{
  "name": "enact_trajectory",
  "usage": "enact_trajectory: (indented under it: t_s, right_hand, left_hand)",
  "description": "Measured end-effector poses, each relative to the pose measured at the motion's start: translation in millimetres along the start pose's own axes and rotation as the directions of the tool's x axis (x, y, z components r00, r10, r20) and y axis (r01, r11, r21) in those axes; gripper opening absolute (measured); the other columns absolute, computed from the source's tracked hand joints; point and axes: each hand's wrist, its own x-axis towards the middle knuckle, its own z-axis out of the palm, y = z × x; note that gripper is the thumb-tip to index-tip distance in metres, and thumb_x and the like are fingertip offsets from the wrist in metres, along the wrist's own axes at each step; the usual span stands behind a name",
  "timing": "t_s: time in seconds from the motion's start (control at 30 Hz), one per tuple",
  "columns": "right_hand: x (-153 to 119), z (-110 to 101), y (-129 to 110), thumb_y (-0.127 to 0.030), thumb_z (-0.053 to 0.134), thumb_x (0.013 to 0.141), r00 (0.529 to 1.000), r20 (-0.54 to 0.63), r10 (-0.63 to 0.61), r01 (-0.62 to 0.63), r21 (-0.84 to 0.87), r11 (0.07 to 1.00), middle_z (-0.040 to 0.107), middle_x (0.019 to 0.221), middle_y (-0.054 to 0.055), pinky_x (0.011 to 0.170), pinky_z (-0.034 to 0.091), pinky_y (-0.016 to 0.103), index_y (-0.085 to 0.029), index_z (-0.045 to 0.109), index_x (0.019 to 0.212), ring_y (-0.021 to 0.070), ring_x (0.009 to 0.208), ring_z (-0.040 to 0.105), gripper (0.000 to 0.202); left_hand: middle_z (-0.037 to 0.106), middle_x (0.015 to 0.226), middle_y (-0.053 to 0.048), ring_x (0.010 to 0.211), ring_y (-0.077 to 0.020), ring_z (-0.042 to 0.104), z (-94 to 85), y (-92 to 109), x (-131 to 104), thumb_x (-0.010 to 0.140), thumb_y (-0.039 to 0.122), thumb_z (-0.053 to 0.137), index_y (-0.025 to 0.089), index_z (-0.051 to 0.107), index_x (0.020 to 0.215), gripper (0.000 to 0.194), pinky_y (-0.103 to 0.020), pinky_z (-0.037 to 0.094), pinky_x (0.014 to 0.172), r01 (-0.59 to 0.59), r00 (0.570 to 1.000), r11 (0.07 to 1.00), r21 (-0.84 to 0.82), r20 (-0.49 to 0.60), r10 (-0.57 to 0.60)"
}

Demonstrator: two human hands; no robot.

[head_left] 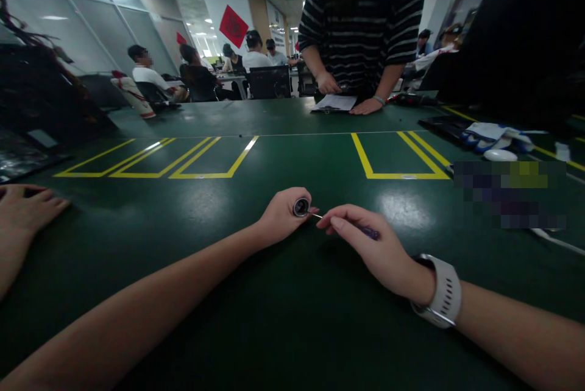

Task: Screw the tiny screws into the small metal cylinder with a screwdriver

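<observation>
My left hand (pixel 284 214) is wrapped round a small dark cylinder (pixel 301 207), whose round, open end with a silvery rim faces me. Its inside is too dark to make out. My right hand (pixel 361 236), with a pale watch on the wrist, grips a thin screwdriver (pixel 371 233) with a purple-blue handle. The metal shaft points left, and its tip is beside the cylinder's rim, near my left fingers. Whether the tip touches the cylinder I cannot tell.
Yellow tape outlines (pixel 201 176) mark the green table (pixel 297 159). Another person's hand (pixel 31 211) rests at the left edge. Across stands a person in stripes (pixel 365 31) with papers (pixel 336 103). White-and-blue gloves (pixel 496 135) and a white oval object (pixel 500 155) lie right.
</observation>
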Motion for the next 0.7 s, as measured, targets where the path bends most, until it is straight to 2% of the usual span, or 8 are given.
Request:
enact_trajectory:
  t_s: [0.13, 0.23, 0.37, 0.5, 0.7]
  right_hand:
    - [-3, 8, -2, -0.026, 0.050, 0.088, 1.000, -0.001, 0.011, -0.011, -0.049, 0.999, 0.066, 0.093, 0.003, 0.079, 0.047, 0.032, -0.021, 0.065, 0.097, 0.0158, 0.089, 0.061, 0.019]
    - [-5, 11, -2, -0.027, 0.051, 0.088, 0.999, 0.002, 0.039, -0.039, -0.041, 0.998, 0.066, 0.095, 0.003, 0.081, 0.047, 0.034, -0.021, 0.065, 0.100, 0.0165, 0.090, 0.061, 0.020]
    - [-5, 10, 3, -0.031, 0.053, 0.087, 0.996, 0.036, 0.085, -0.088, 0.116, 0.989, 0.066, 0.103, 0.004, 0.082, 0.047, 0.035, -0.022, 0.066, 0.101, 0.0172, 0.092, 0.061, 0.021]
    - [-2, 7, 9, -0.031, 0.054, 0.087, 0.993, 0.073, 0.094, -0.112, 0.301, 0.947, 0.066, 0.108, 0.004, 0.081, 0.047, 0.034, -0.024, 0.068, 0.100, 0.0172, 0.097, 0.059, 0.021]
    - [1, 6, 10, -0.029, 0.055, 0.086, 0.989, 0.091, 0.117, -0.142, 0.351, 0.926, 0.068, 0.102, 0.004, 0.079, 0.046, 0.032, -0.023, 0.070, 0.095, 0.0166, 0.092, 0.060, 0.019]
  left_hand:
    - [0.048, 0.064, 0.003, 0.060, -0.0097, 0.046, 0.2, 1, -3, 0.078, 0.027, 0.058, 0.017, 0.048, 0.066, 0.019, -0.023, 0.035, 0.056, -0.061, 0.997, 0.997, 0.054, -0.037, 0.063]
    - [0.047, 0.064, 0.004, 0.059, -0.0095, 0.045, 0.5, 3, -5, 0.078, 0.026, 0.059, 0.017, 0.046, 0.065, 0.021, -0.023, 0.035, 0.055, -0.063, 0.994, 0.996, 0.055, -0.087, 0.068]
    - [0.047, 0.063, 0.004, 0.059, -0.0091, 0.045, -0.7, 4, -5, 0.077, 0.028, 0.061, 0.017, 0.045, 0.064, 0.023, -0.022, 0.036, 0.055, -0.052, 0.990, 0.998, -0.018, -0.129, 0.050]
    - [0.048, 0.064, 0.003, 0.059, -0.0092, 0.046, -2.9, 6, -7, 0.077, 0.029, 0.061, 0.017, 0.047, 0.066, 0.022, -0.022, 0.036, 0.055, -0.059, 0.993, 0.997, -0.057, -0.109, 0.053]
    - [0.049, 0.064, 0.003, 0.058, -0.0091, 0.045, -2.3, 6, -8, 0.078, 0.029, 0.060, 0.017, 0.047, 0.065, 0.022, -0.022, 0.036, 0.055, -0.052, 0.998, 0.994, -0.093, -0.042, 0.049]
